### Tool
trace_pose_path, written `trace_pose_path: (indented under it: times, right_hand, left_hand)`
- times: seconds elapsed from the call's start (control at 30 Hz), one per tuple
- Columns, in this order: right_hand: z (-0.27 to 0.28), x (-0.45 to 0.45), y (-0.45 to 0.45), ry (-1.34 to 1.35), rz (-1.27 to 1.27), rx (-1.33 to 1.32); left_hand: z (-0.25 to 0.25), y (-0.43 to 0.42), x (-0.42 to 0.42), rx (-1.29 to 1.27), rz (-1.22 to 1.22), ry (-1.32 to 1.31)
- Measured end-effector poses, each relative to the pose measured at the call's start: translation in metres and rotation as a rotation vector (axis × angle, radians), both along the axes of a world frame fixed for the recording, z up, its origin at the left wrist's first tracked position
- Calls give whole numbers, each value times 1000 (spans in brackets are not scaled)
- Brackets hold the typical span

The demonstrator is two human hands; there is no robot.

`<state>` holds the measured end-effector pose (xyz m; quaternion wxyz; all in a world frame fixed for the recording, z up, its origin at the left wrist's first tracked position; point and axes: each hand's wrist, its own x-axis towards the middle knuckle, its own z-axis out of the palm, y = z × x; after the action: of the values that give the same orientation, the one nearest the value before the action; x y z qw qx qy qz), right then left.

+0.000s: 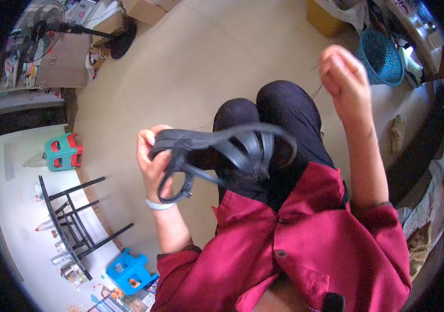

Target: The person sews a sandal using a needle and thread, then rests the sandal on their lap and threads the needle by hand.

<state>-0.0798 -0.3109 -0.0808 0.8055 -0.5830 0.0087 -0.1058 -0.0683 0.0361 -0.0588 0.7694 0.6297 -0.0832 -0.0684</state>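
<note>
A black strappy sandal point(196, 139) is held over my knees, its sole edge curving to the right and a loose buckled ankle strap hanging near my wrist. My left hand point(150, 161) is closed around the heel end of it. Up and to the right, my right hand point(344, 78) is raised apart from the sandal, fingers pinched together. A thin dark thread point(316, 92) runs from these fingers down toward my knee. Whether a needle is in the pinch cannot be made out. The sandal is slightly blurred.
A blue plastic basket point(383, 57) stands on the floor at upper right, with a light shoe point(397, 132) below it. On the left are a black fan point(71, 28), a green and red stool point(63, 152), a black-legged table point(76, 223) and a blue stool point(130, 270).
</note>
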Motion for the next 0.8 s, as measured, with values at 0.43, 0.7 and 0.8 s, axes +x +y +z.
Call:
trace_pose_path:
  times: [0.43,0.7,0.8]
  right_hand:
    - [-78,-60,-165,155,-205,309]
    - [-90,-80,-206,171,-310,381]
    - [-65,-84,-137,259,-153,368]
  left_hand:
    - [29,24,19,-151,335,-408]
    - [35,8,23,-230,474,-457]
    - [41,6,31,-23,750,-629]
